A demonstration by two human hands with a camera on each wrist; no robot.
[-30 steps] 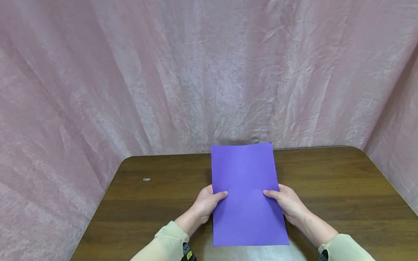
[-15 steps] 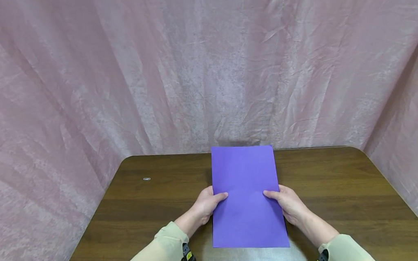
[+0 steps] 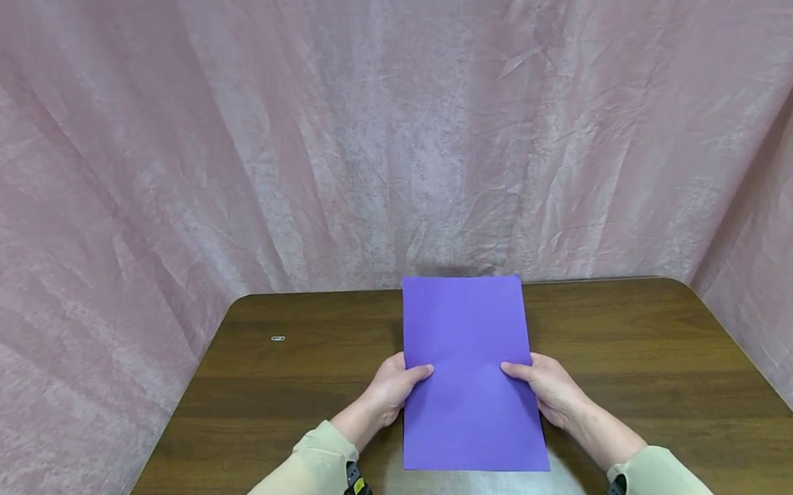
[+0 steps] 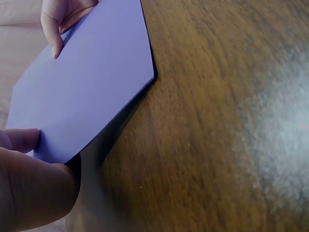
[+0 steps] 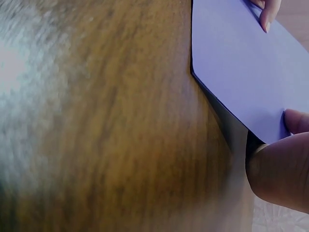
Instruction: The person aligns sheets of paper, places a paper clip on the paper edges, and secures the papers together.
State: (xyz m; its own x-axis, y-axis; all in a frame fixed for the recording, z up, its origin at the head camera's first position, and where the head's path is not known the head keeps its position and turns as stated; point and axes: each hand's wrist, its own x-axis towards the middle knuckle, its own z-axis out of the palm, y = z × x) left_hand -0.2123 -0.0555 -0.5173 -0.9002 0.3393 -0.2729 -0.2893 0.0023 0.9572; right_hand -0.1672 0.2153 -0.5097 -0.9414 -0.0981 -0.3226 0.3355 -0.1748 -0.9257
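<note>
A purple sheet of paper [image 3: 472, 405], longer than wide, is held between both hands over the table. My left hand [image 3: 390, 388] pinches its left edge, thumb on top and the other fingers hidden beneath. On the opposite edge my right hand [image 3: 553, 387] grips it the same way. In the left wrist view the paper [image 4: 87, 82] bows slightly, its near edge close over the wood with a dark shadow below. The right wrist view shows the right thumb [image 5: 295, 121] pressing on the sheet near its edge.
A small paper clip [image 3: 278, 338] lies toward the back left of the brown wooden table [image 3: 657, 367]. Pink curtains [image 3: 387, 124] hang behind the table and along its sides. Glare shows on the table's front part.
The sheet's far end has shifted very slightly to the right, and its near edge sits a touch lower in view. Both hands keep their hold.
</note>
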